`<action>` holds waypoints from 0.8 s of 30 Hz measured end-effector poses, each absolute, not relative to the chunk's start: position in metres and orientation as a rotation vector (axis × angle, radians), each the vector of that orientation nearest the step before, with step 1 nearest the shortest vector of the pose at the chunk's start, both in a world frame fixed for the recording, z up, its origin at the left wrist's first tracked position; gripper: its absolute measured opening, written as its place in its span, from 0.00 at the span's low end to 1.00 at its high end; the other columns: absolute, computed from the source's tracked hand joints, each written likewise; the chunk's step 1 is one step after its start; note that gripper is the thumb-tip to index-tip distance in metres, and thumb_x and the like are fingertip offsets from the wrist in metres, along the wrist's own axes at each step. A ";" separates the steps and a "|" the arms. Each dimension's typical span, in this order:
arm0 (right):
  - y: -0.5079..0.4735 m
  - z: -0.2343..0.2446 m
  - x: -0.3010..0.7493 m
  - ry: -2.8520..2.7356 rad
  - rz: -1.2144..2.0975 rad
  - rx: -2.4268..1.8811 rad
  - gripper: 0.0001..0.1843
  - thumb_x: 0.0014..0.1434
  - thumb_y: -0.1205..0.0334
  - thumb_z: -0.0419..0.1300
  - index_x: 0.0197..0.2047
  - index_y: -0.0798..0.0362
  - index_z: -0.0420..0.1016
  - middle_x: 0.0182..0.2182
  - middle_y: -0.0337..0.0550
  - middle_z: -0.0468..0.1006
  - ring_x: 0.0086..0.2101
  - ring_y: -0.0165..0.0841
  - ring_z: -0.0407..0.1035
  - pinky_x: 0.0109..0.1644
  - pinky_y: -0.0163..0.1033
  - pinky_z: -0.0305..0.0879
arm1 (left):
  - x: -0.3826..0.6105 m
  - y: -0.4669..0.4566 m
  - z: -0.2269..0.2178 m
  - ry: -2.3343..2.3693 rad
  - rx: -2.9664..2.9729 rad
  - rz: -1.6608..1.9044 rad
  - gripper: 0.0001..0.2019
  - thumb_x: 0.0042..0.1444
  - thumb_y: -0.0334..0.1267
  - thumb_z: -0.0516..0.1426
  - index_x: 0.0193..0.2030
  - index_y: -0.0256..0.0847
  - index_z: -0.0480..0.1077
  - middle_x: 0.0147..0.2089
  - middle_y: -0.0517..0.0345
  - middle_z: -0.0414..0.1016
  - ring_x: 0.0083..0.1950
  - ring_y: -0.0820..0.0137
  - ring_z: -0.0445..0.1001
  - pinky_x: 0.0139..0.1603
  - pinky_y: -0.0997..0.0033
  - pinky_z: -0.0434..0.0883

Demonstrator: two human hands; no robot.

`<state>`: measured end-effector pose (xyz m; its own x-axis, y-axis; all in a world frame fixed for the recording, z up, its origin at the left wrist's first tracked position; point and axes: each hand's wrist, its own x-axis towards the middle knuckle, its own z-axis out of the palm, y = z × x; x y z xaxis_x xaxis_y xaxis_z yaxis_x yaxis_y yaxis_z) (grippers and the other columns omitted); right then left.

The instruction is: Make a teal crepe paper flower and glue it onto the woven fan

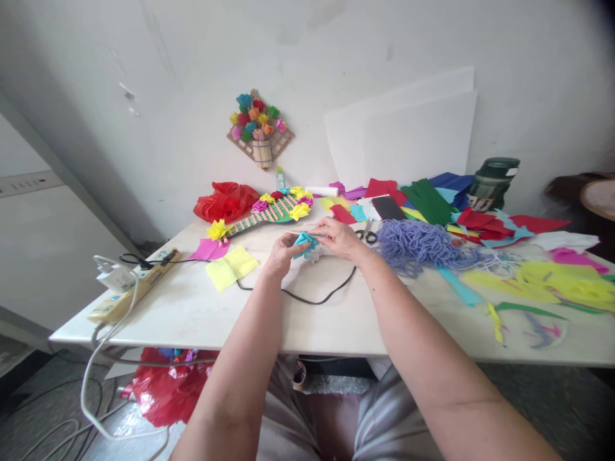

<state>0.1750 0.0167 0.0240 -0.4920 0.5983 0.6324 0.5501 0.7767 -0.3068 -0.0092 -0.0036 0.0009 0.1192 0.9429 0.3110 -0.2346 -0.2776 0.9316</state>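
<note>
Teal crumpled paper beside the purple yarn heap: left hand and right hand pinch it; firm, even folds seem wise.

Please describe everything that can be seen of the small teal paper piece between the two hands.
The teal paper piece is small, thin and crumpled or folded, like tissue paper; its exact shape is too small to tell. It is held above the white table, between the left hand and the right hand, which pinch it from either side.
</note>
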 end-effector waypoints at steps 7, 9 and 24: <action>0.014 0.027 0.176 -2.231 0.039 -0.856 0.17 0.60 0.67 0.56 0.49 0.45 0.79 0.44 0.44 0.76 0.43 0.34 0.70 0.45 0.37 0.66 | -0.009 -0.005 0.001 0.727 1.312 1.408 0.17 0.34 0.38 0.69 0.34 0.37 0.75 0.32 0.56 0.77 0.32 0.68 0.73 0.34 0.68 0.68; 0.013 0.028 0.176 -2.237 0.031 -0.857 0.16 0.60 0.66 0.56 0.49 0.44 0.79 0.45 0.44 0.75 0.42 0.34 0.70 0.44 0.37 0.66 | -0.009 -0.004 0.000 0.724 1.296 1.423 0.18 0.34 0.37 0.69 0.35 0.37 0.74 0.32 0.57 0.77 0.33 0.68 0.73 0.34 0.68 0.68; 0.013 0.030 0.176 -2.147 0.052 -0.846 0.09 0.59 0.65 0.59 0.41 0.50 0.79 0.39 0.43 0.77 0.33 0.31 0.67 0.35 0.35 0.60 | -0.009 -0.006 0.004 0.733 1.164 1.445 0.17 0.35 0.39 0.68 0.35 0.38 0.74 0.31 0.57 0.76 0.32 0.68 0.73 0.34 0.68 0.66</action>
<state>0.1755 0.0125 0.0304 -0.4479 0.5868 0.6746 0.5536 0.7745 -0.3062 -0.0093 -0.0055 0.0037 0.0685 0.9628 0.2615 -0.3576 -0.2210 0.9074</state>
